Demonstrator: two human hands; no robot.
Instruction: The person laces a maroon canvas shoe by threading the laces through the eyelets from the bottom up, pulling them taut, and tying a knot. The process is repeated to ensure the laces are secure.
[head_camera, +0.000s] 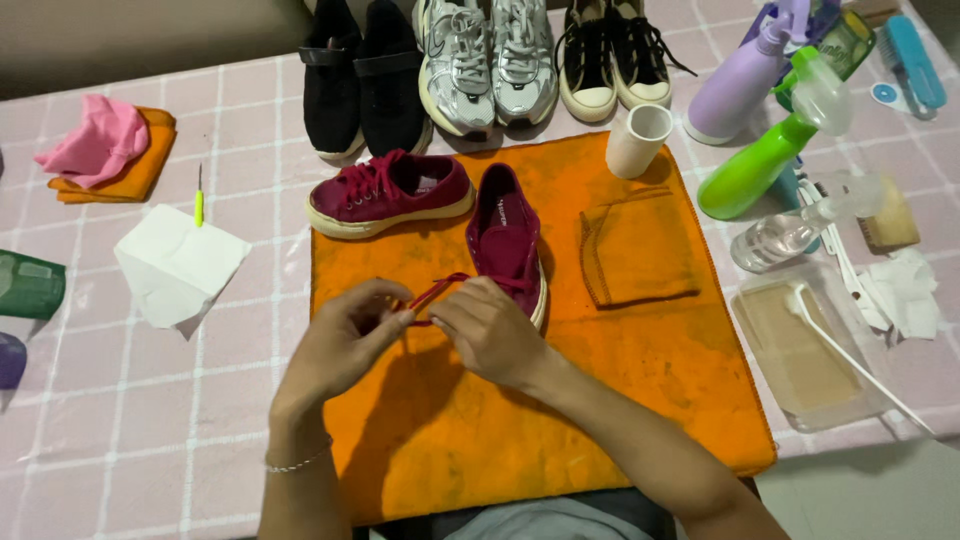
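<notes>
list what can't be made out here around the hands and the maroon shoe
- Head view: the near end of the maroon shoe is hidden behind the right hand.
- How the red lace runs between the fingers is hidden by the left hand and the right hand.
- The green container is cut off by the left edge.
- The label inside the shoe is too small to tell.
</notes>
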